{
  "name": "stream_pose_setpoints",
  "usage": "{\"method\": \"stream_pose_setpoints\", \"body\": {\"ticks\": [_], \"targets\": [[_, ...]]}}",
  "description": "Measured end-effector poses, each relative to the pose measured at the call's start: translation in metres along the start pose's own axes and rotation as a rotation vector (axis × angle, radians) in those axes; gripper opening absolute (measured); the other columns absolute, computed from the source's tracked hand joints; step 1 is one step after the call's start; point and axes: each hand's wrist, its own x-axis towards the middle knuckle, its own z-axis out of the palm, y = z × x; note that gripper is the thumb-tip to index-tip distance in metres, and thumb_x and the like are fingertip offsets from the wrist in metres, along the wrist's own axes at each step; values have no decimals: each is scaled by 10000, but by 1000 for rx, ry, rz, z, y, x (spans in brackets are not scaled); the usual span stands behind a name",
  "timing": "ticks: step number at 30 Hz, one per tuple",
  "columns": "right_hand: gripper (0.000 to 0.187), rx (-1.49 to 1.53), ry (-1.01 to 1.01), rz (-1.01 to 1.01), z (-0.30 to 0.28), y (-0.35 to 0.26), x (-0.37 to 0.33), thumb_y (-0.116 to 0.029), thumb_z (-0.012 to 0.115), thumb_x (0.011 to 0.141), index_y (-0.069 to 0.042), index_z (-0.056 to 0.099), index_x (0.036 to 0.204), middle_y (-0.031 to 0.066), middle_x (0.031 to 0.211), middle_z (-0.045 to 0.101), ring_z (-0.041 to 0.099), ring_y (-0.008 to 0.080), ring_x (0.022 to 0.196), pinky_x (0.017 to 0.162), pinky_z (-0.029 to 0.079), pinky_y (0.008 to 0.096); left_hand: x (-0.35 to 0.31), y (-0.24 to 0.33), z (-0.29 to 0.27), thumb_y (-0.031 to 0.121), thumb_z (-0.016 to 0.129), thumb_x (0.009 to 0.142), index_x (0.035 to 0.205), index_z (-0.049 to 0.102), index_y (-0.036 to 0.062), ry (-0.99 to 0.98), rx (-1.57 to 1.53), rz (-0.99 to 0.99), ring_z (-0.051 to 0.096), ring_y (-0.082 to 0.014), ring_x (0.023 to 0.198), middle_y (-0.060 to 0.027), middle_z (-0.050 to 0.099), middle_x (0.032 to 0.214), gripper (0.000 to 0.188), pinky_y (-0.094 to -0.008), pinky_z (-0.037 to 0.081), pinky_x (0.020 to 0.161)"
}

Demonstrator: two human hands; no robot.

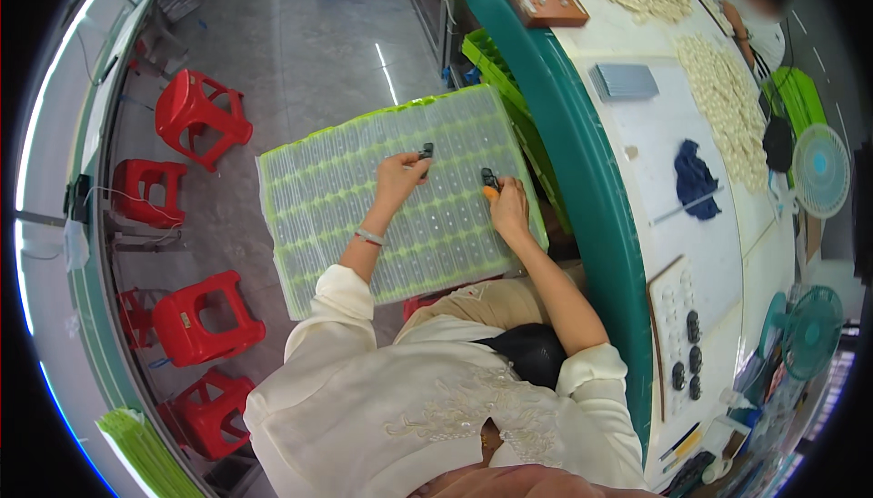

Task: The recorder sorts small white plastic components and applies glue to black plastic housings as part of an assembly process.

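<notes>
Left hand (398, 180) of mine is closed at the fingertips, and between thumb and fingers I pinch a small dark piece (426, 150). With the right hand (511, 210), fingers bent inward, I hold a second dark piece (489, 177); something orange (491, 193) shows at these fingertips, but I cannot tell what it is. Both pieces are over the wide tray (346, 216), clear and green with many narrow rows, which lies before me. Just beside its right side is the white table (582, 45), bearing a blue cloth (694, 175) and some black parts (694, 327). Red stools (173, 318) stand at my left.
</notes>
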Motion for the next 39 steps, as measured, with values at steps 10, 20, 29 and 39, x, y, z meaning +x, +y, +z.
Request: {"method": "stream_pose_setpoints", "body": {"ticks": [10,20,29,39], "targets": [[292,44,-34,148,0,24,-7,-163,627,787,15,522,994,182,986,521,523,349,900,766,426,410,60,-2,60,267,652,683,808,654,3,33,385,164,602,-254,589,-95,615,632,292,-333,473,568],[282,33,-55,187,-7,29,-10,-133,600,800,24,506,1016,182,1008,509,525,338,926,789,435,397,69,-9,104,259,689,688,1103,477,-77,94,443,262,606,-327,661,-169,607,666,574,-418,478,622],[285,-41,-19,146,2,13,10,-110,583,805,15,475,1037,175,1017,480,548,336,897,725,481,399,72,-29,105,303,726,691,1128,472,-62,319,496,448,580,-243,610,-152,583,820,623,-350,470,579],[191,-57,35,151,22,-18,58,-73,473,838,39,493,992,183,1027,473,572,318,878,720,512,391,27,-30,86,190,708,711,1105,523,-31,131,300,250,580,-158,641,-110,592,860,489,-282,471,586]]}}
